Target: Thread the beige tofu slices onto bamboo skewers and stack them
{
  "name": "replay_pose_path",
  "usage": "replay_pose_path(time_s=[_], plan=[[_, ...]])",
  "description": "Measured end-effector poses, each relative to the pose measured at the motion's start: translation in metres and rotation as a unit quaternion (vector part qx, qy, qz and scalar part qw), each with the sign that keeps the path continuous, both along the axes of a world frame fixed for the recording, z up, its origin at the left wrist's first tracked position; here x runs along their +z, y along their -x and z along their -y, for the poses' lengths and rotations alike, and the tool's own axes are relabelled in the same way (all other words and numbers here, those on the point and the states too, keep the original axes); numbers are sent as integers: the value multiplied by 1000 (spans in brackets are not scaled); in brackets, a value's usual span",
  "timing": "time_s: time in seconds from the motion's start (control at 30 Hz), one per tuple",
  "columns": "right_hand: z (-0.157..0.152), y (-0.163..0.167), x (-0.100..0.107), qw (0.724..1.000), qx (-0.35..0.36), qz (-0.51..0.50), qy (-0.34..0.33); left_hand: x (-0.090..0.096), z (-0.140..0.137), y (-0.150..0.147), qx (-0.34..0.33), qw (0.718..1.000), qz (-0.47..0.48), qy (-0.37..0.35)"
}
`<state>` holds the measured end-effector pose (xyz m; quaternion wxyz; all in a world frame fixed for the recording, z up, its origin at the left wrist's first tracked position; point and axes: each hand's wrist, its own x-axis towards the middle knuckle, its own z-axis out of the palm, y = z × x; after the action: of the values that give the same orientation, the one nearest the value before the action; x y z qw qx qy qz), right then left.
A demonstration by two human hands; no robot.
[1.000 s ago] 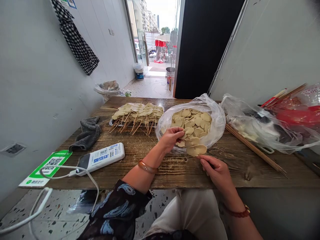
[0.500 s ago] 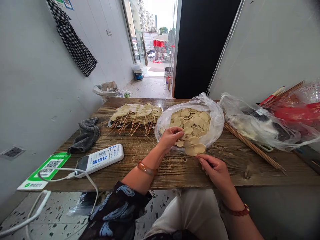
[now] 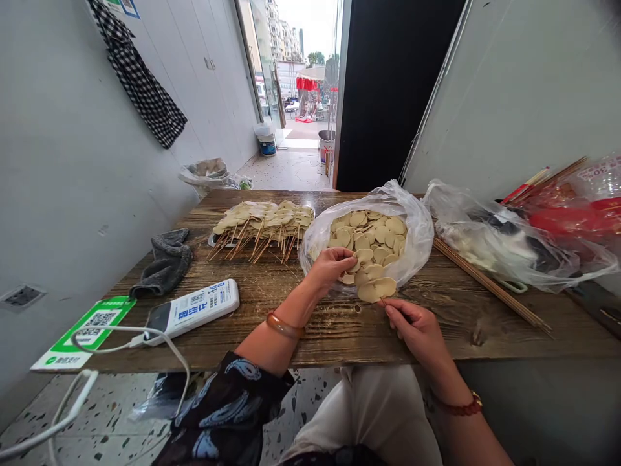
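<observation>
My right hand [image 3: 413,327] pinches the lower end of a thin wooden skewer, whose stick barely shows below the slices. Threaded on it are pale beige round slices [image 3: 376,289], lying flat over the near rim of the bag. At the far end of this row, my left hand [image 3: 332,265] is closed, thumb and fingers on a pale slice [image 3: 363,255]. Just beyond, a clear plastic bag [image 3: 420,226] stands open, full of loose slices [image 3: 361,220]. To its left, finished skewers of slices [image 3: 264,217] lie piled on a metal tray [image 3: 212,240], sticks towards me.
The wooden table [image 3: 320,336] also bears a bundle of bare skewers [image 3: 490,285] and plastic bags [image 3: 490,233] on the right. At left lie a grey cloth [image 3: 165,262], a white power bank [image 3: 204,304] with a cable [image 3: 177,359], and a green QR card [image 3: 87,333].
The scene has shifted very slightly to the left in view. Both hands keep the same hold on the skewer and slice.
</observation>
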<state>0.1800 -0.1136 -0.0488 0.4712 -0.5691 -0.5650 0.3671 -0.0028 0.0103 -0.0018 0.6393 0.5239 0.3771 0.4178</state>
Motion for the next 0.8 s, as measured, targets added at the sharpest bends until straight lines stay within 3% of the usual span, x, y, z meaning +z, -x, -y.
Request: replay_pose_path(time_s=[0.27, 0.4, 0.6, 0.8], plan=[[0, -2, -1, 999, 2, -30, 16, 1, 5, -1, -35, 999, -19, -6], [0, -5, -3, 996, -2, -90, 25, 4, 6, -1, -29, 999, 23, -13], [1, -7, -3, 992, 0, -119, 27, 4, 8, -2, -90, 994, 64, 21], [0, -6, -4, 995, 5, -92, 29, 0, 9, -5, -68, 994, 74, 50]])
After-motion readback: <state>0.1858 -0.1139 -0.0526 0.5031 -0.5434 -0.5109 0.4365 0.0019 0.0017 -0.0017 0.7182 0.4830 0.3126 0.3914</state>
